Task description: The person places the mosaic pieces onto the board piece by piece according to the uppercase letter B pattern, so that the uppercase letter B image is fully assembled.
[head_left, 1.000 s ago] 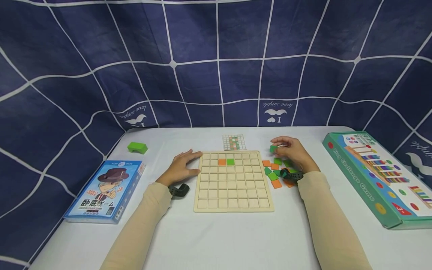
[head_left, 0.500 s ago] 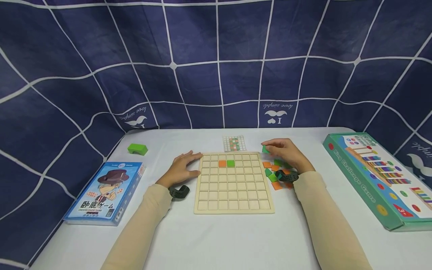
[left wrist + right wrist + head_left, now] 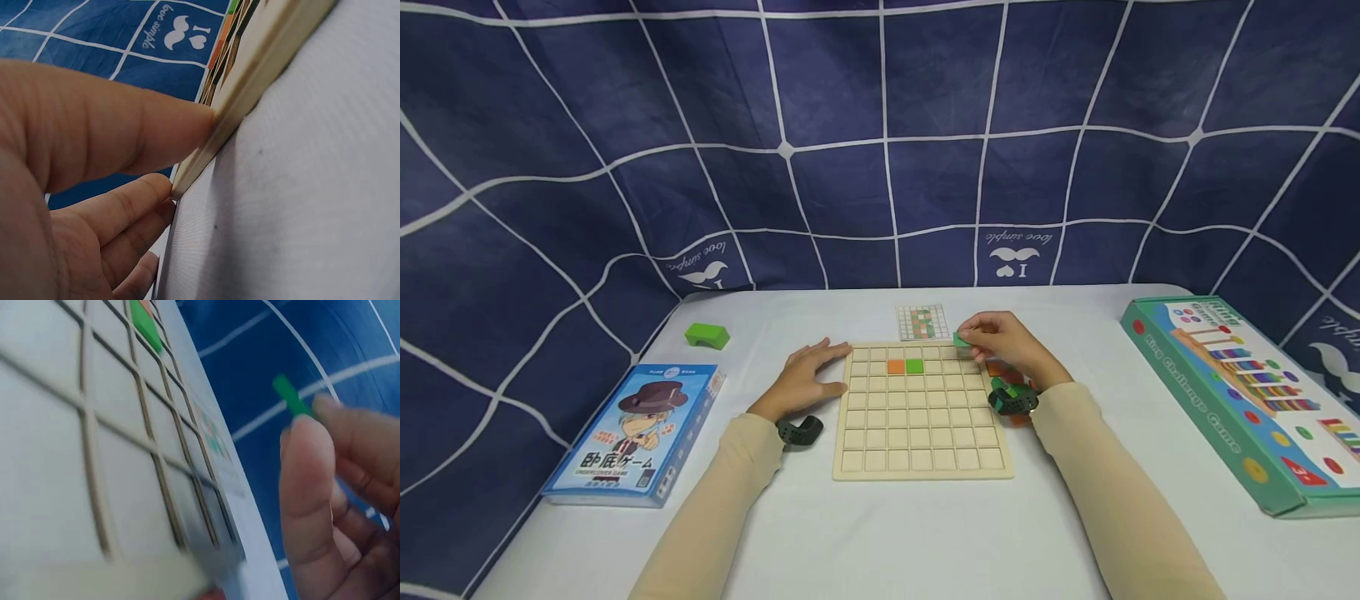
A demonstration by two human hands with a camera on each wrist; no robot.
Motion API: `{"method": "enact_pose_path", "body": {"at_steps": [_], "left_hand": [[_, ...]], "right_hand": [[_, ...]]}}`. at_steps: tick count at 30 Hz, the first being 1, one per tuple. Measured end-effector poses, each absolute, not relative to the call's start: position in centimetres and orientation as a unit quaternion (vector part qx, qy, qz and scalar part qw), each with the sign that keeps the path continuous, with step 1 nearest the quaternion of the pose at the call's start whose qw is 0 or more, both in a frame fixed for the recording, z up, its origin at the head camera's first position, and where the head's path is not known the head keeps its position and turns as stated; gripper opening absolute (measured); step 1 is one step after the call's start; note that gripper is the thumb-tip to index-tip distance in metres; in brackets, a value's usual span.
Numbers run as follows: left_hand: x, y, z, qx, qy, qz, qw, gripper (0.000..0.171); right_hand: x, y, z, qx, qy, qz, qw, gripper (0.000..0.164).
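Apparently at the placing step, my right grip (image 3: 1015, 346) pinches a tile (image 3: 959, 340) near the board (image 3: 921, 417) my straight-fingered left grip (image 3: 805, 379) touches; careful aligning seems called for.

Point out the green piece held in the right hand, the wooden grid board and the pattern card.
Held green piece (image 3: 289, 395): right wrist view, its exposed part.
Wooden grid board (image 3: 917, 400): head view, a bare cell at its middle.
Pattern card (image 3: 922, 322): head view, its printed grid.

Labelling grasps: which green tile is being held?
The green tile pinched in the right grip, raised off the table; another sits in the board, others lie loose beside it.
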State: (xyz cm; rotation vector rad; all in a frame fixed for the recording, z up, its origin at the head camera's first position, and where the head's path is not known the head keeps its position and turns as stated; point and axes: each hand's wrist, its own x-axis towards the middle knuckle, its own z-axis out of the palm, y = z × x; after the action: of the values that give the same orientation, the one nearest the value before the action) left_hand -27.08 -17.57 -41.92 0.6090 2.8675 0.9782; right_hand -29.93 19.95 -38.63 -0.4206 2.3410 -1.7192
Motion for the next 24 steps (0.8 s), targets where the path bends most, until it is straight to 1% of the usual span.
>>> {"method": "enact_pose_path", "body": {"at_steps": [6, 14, 24], "left_hand": [[-27.0, -17.5, -41.8, 0.194, 0.928, 0.316, 0.025, 0.072], [-27.0, -17.5, -41.7, 0.196, 0.927, 0.318, 0.023, 0.072], [-26.9, -17.4, -41.8, 0.197, 0.928, 0.317, 0.019, 0.071]], "right_hand": [[-29.6, 18.2, -38.8, -0.118, 0.777, -0.602, 0.14, 0.027], [-29.5, 16.1, -39.6, -0.122, 0.785, -0.583, 0.172, 0.023], [-29.0, 15.4, -39.8, -0.145, 0.836, -0.51, 0.14, 0.018]]}}
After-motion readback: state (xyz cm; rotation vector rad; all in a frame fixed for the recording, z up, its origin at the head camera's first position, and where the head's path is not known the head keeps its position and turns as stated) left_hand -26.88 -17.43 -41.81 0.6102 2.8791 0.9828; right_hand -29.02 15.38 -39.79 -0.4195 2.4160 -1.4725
